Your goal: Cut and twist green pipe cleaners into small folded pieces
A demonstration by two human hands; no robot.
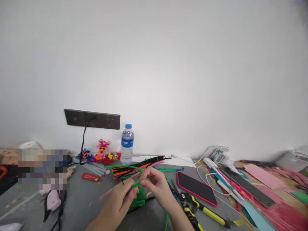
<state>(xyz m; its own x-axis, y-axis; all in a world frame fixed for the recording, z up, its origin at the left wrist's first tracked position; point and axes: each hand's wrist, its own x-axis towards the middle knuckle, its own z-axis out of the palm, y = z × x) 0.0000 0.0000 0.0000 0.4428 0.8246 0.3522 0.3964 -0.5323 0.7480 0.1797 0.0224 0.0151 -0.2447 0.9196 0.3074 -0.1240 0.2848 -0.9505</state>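
Observation:
Close together over the grey table, both of my hands pinch a green pipe cleaner (136, 184). My left hand (122, 196), with a dark ring on one finger, grips it from the left. Thumb and fingertips of my right hand (155, 184) close on it from the right. One green length runs out to the left above my left hand. Below the fingers is a bunch of bent green pipe cleaners (140, 199), partly hidden by my hands. Behind them lies a pile of loose pipe cleaners (125, 170) in black, orange, pink and green.
A water bottle (127, 144) stands near the wall beside small fuzzy figures (102, 152). Right of my hands are a pink-edged phone (197, 188), yellow-black pliers (190, 215) and a yellow cutter (214, 215). A red lighter (90, 177) lies left. Cables and coloured sheets crowd the right.

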